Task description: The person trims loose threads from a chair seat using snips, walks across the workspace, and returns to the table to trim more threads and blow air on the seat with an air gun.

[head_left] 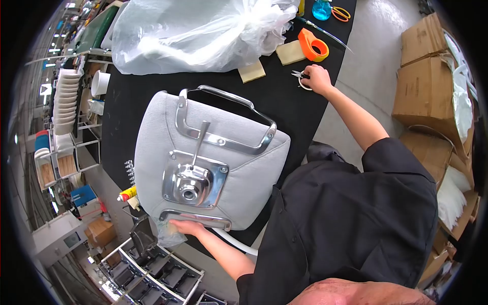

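A light grey upholstered seat [152, 137] lies underside up on a black-covered table [127, 91]. A square chrome plate [173, 185] with a lever [202, 137] is fixed to its middle, and chrome arm brackets [183, 114] sit at two edges. My left hand [184, 227] is closed on a crumpled clear plastic bag [169, 236] by the lower bracket. Away from the seat, at the table's right edge, my right hand [317, 79] is closed around small scissors [297, 74], their metal blades pointing left. A white ring [304, 87] shows under that hand.
A large plastic-wrapped bundle [198, 38] lies at the back. Near it are an orange tape dispenser [305, 40], yellowish pads [252, 71], a blue bottle [321, 10] and orange-handled scissors [341, 13]. Cardboard boxes [422, 91] stand at right; a rack [152, 272] is below.
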The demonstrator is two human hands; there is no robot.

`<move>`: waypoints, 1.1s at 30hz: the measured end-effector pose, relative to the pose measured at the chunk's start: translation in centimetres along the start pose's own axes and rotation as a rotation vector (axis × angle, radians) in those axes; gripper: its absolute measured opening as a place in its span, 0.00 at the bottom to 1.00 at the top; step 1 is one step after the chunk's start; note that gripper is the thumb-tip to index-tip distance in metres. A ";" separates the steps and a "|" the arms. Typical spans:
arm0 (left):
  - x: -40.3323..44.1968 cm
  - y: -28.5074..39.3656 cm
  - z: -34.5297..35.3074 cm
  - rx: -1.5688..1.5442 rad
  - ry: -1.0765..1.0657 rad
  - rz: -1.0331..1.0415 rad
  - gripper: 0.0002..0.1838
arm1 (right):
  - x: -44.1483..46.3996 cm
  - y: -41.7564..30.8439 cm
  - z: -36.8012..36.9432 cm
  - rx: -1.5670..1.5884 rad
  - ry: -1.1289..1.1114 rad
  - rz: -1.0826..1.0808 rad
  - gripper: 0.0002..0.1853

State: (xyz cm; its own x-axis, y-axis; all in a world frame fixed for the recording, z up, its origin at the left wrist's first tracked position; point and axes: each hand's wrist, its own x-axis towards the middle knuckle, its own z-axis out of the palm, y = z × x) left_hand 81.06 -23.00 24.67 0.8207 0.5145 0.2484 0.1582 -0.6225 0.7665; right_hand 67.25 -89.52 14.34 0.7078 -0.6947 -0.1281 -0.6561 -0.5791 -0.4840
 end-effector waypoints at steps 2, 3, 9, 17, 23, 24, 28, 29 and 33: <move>2.2 -2.0 0.8 0.035 -0.031 0.026 0.36 | 0.1 0.3 -0.3 -0.002 -0.001 0.010 0.16; 2.9 -2.6 0.7 0.067 -0.055 0.047 0.35 | 0.2 0.5 -0.4 -0.014 -0.007 0.014 0.16; 5.3 -5.0 -0.1 0.043 -0.127 -0.035 0.36 | 0.5 1.9 -0.1 -0.041 0.005 0.017 0.17; 5.4 -4.1 -0.3 0.052 -0.213 -0.135 0.36 | 2.1 1.7 0.2 -0.146 0.029 -0.012 0.13; 5.1 -2.6 0.0 -0.053 -0.210 -0.201 0.38 | 3.6 0.6 0.5 -0.275 0.022 -0.022 0.13; 5.1 -2.4 0.0 -0.036 -0.214 -0.211 0.38 | 3.5 0.5 0.2 -0.270 0.034 -0.045 0.14; 4.5 -1.3 0.1 0.024 -0.202 -0.218 0.39 | 2.5 0.5 -0.7 -0.206 0.167 -0.112 0.15; 4.6 -1.1 0.3 0.021 -0.200 -0.219 0.39 | 2.0 0.1 -1.6 -0.123 0.242 -0.145 0.14; 3.9 -0.7 -0.3 -0.138 -0.220 -0.278 0.40 | 7.1 1.9 -4.7 0.064 0.522 -0.102 0.12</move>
State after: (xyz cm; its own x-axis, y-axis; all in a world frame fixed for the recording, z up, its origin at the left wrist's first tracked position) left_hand 84.01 -20.36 25.26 0.8576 0.5040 -0.1022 0.3286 -0.3842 0.8628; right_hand 69.74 -97.56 16.56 0.5320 -0.7654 0.3622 -0.5618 -0.6390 -0.5254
